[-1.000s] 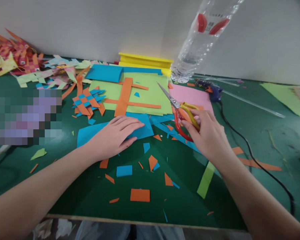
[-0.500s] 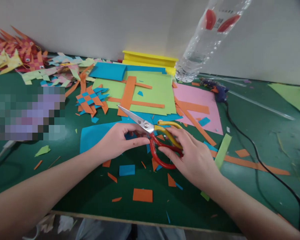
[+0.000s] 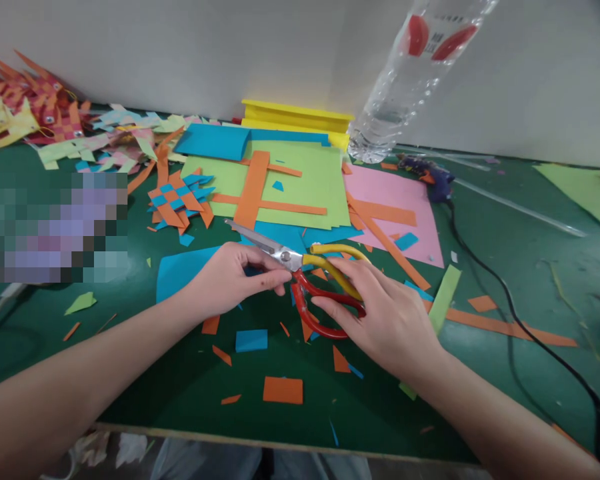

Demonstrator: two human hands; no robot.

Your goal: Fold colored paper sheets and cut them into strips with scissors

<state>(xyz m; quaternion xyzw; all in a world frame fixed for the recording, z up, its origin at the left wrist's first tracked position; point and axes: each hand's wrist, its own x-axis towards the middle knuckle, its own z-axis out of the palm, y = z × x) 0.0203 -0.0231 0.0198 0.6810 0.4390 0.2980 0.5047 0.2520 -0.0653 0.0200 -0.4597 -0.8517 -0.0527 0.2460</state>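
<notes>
Scissors (image 3: 300, 270) sit mid-table, red and yellow loops gripped by the right hand (image 3: 380, 313), fingers threaded through and curled; blades point toward 10 o'clock and look nearly together. Left hand (image 3: 230, 280) is at 9 o'clock of the pivot, fingers pinched around the edge of the blue sheet (image 3: 180, 270), fingertips touching or just beside the blades near the pivot; exact contact is hard to call.

Risks, judged from this pose: left fingertips so near the cutting edge could get nicked if the blades close. The blue sheet lies loose on the green table (image 3: 130, 373), so it could slide or buckle and the cut run crooked. Paper scraps (image 3: 283, 390) at 6 o'clock could snag under the sheet. The black cord (image 3: 485, 270) runs at 3 o'clock of the right wrist, so a sweep of the forearm could drag the blue glue gun (image 3: 433, 180). The plastic bottle (image 3: 410, 73) at 1 o'clock stands close to the paper stack and could be knocked.

Hidden or unclear: whether paper is actually between the blades, since the left fingers cover that spot. Right thumb mostly out of sight behind the loops. Bottle top cut off by the frame. Pixelated patch (image 3: 60, 227) at 9 o'clock unreadable. Woven paper pieces (image 3: 177, 200) and the pile at 10 o'clock too cluttered to sort.
</notes>
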